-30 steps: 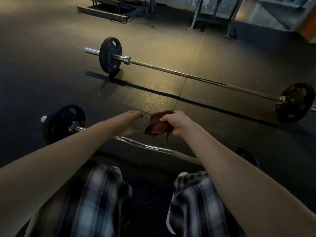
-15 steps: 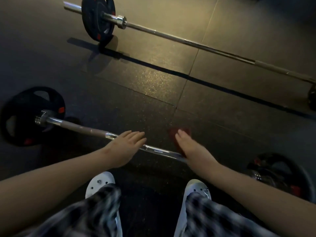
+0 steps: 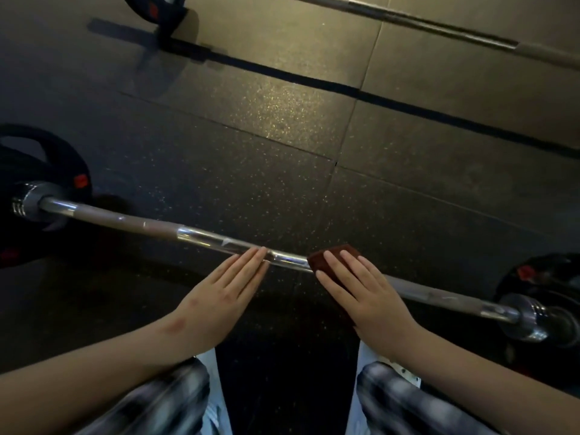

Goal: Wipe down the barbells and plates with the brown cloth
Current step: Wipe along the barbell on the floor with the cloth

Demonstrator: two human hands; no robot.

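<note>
A: Brown cloth [image 3: 316,259] position?
B: On near barbell [image 3: 201,235] shaft, mid-span, pressed flat under right hand [image 3: 364,290], fingers straight
A: Left hand [image 3: 219,296]?
B: Flat, fingers straight, holding nothing, tips touching shaft near cloth

Near bar [image 3: 131,222]: free run ends at left plate [image 3: 47,171] and right plate [image 3: 552,277]. Your left hand [image 3: 226,293] rests on it mid-span, blocking leftward. Open floor [image 3: 282,146] between near bar and far barbell [image 3: 439,28]. Your knees [image 3: 163,400] crowd near side.
</note>
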